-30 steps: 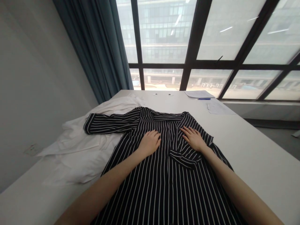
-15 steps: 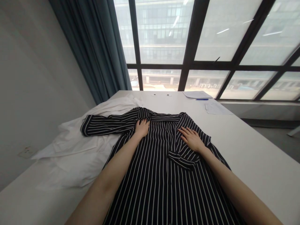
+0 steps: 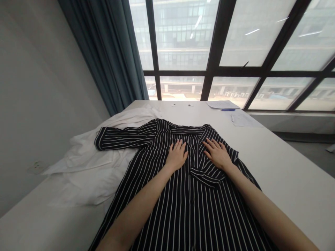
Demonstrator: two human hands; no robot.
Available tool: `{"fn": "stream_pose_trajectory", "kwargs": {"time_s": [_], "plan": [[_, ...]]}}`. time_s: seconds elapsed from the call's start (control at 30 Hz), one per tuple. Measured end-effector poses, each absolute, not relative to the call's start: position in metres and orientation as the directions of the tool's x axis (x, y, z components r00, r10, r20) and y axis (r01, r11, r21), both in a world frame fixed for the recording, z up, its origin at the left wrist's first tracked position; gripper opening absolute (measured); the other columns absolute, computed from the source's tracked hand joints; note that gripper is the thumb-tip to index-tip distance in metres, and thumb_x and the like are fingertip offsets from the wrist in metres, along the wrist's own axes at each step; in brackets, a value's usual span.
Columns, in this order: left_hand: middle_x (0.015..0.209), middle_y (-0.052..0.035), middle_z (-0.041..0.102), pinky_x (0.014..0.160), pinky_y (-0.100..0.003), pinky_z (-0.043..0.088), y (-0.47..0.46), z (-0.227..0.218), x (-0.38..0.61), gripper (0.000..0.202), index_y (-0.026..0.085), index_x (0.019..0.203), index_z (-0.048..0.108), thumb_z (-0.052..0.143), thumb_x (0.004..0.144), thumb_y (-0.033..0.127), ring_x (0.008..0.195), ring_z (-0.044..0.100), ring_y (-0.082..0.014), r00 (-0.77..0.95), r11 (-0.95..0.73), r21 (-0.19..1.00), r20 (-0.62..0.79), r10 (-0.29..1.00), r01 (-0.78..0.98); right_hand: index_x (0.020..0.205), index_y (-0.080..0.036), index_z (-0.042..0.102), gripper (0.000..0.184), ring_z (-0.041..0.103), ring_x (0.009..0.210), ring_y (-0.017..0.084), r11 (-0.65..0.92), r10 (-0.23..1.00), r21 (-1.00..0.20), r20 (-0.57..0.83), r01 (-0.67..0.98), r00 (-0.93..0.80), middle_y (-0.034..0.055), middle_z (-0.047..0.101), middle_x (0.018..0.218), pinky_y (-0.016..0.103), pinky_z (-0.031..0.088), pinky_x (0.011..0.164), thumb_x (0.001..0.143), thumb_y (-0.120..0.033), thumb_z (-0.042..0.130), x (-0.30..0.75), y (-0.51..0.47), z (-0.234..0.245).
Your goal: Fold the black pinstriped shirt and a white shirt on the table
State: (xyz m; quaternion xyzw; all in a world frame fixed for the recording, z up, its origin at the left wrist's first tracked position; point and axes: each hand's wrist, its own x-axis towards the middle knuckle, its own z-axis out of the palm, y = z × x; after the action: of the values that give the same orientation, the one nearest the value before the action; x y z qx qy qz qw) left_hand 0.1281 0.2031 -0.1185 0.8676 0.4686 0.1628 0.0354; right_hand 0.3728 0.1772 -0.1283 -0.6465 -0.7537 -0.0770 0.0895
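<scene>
A black shirt with white stripes (image 3: 178,195) lies spread over the table, its collar end away from me. On the left its sleeve (image 3: 123,137) stretches outward across white cloth. The right sleeve (image 3: 209,176) is folded inward over the body of the shirt. My left hand (image 3: 177,155) rests flat on the upper middle of the shirt, fingers spread. Flat on the folded right sleeve lies my right hand (image 3: 216,153), its fingers also apart. Neither hand grips the fabric.
Crumpled white cloth (image 3: 86,174) covers the table's left side. Papers (image 3: 222,104) and a blue pen (image 3: 228,110) lie at the far right of the white table (image 3: 285,181). Beyond stand a window and a blue curtain (image 3: 112,52); a wall with a socket is at left.
My left hand has moved right and toward me, from the left shoulder to the middle of the shirt. My right hand stays on the folded sleeve. The view has shifted slightly.
</scene>
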Motion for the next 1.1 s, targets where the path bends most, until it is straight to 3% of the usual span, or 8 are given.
{"fn": "stream_pose_trajectory", "kwargs": {"time_s": [0.13,0.27,0.37,0.5,0.7,0.8,0.9,1.1], "plan": [[0.147,-0.0079,0.048,0.119,-0.044,0.02,0.188,-0.11,0.132,0.042,0.019,0.136,0.05,0.031,0.101,0.031,0.141,0.035,-0.0195,0.646,-0.737,0.221,0.366,0.67,0.639,0.139,-0.021,0.051,0.048,0.034,0.142,0.026,0.241,0.944,-0.051,0.246,0.969,-0.222,0.0085,0.045,0.15,0.049,0.026,0.114,0.098,-0.037,0.033,0.365,0.171,-0.13],[0.147,-0.007,0.048,0.116,-0.048,0.026,0.164,-0.108,0.138,0.04,0.026,0.135,0.053,0.039,0.1,0.04,0.139,0.039,-0.023,0.752,-0.807,0.263,0.296,0.589,0.529,0.14,-0.021,0.05,0.048,0.037,0.14,0.022,0.273,0.94,-0.079,0.236,0.959,-0.248,0.0072,0.047,0.148,0.043,0.033,0.111,0.098,-0.036,0.033,0.362,0.168,-0.133],[0.149,-0.0076,0.045,0.116,-0.051,0.026,0.15,-0.113,0.137,0.037,0.026,0.132,0.055,0.044,0.098,0.034,0.141,0.035,-0.0253,0.772,-0.809,0.266,0.252,0.584,0.525,0.138,-0.022,0.052,0.047,0.039,0.139,0.022,0.264,0.939,-0.089,0.253,0.96,-0.235,0.006,0.049,0.147,0.043,0.034,0.111,0.098,-0.037,0.034,0.362,0.167,-0.133],[0.15,-0.0076,0.043,0.117,-0.049,0.024,0.142,-0.118,0.13,0.038,0.024,0.131,0.056,0.043,0.096,0.022,0.144,0.031,-0.0235,0.765,-0.806,0.262,0.261,0.589,0.531,0.134,-0.022,0.057,0.045,0.045,0.134,0.022,0.201,0.944,-0.095,0.284,0.975,-0.167,0.0062,0.055,0.141,0.04,0.036,0.109,0.098,-0.036,0.032,0.369,0.168,-0.132],[0.147,-0.0048,0.048,0.118,-0.051,0.019,0.141,-0.109,0.127,0.037,0.027,0.136,0.052,0.043,0.1,0.033,0.142,0.034,-0.0229,0.884,-0.91,0.244,0.255,0.392,0.334,0.132,-0.021,0.058,0.045,0.047,0.132,0.027,0.005,0.942,-0.08,0.335,0.997,0.023,0.0087,0.055,0.141,0.046,0.037,0.105,0.096,-0.034,0.033,0.397,0.168,-0.135],[0.146,-0.0028,0.05,0.118,-0.05,0.022,0.141,-0.107,0.128,0.036,0.029,0.135,0.053,0.043,0.101,0.032,0.14,0.038,-0.022,0.891,-0.901,0.273,0.216,0.4,0.338,0.13,-0.018,0.058,0.046,0.048,0.13,0.033,-0.11,0.919,-0.08,0.372,0.991,0.132,0.0131,0.056,0.139,0.054,0.034,0.104,0.095,-0.035,0.034,0.411,0.167,-0.137],[0.144,-0.0027,0.052,0.118,-0.048,0.025,0.143,-0.11,0.127,0.035,0.028,0.134,0.054,0.042,0.101,0.029,0.141,0.037,-0.0205,0.878,-0.886,0.29,0.214,0.429,0.362,0.126,-0.018,0.061,0.043,0.054,0.122,0.032,-0.175,0.891,-0.098,0.407,0.98,0.2,0.0135,0.06,0.134,0.054,0.036,0.101,0.095,-0.032,0.034,0.419,0.165,-0.136],[0.14,-0.0045,0.055,0.115,-0.045,0.032,0.145,-0.115,0.126,0.029,0.024,0.125,0.06,0.047,0.099,0.027,0.138,0.041,-0.0202,0.799,-0.832,0.355,0.284,0.53,0.426,0.124,-0.017,0.062,0.04,0.051,0.127,0.028,-0.085,0.858,-0.093,0.5,0.992,0.12,0.0121,0.062,0.131,0.049,0.032,0.107,0.093,-0.02,0.037,0.413,0.164,-0.124]]}}
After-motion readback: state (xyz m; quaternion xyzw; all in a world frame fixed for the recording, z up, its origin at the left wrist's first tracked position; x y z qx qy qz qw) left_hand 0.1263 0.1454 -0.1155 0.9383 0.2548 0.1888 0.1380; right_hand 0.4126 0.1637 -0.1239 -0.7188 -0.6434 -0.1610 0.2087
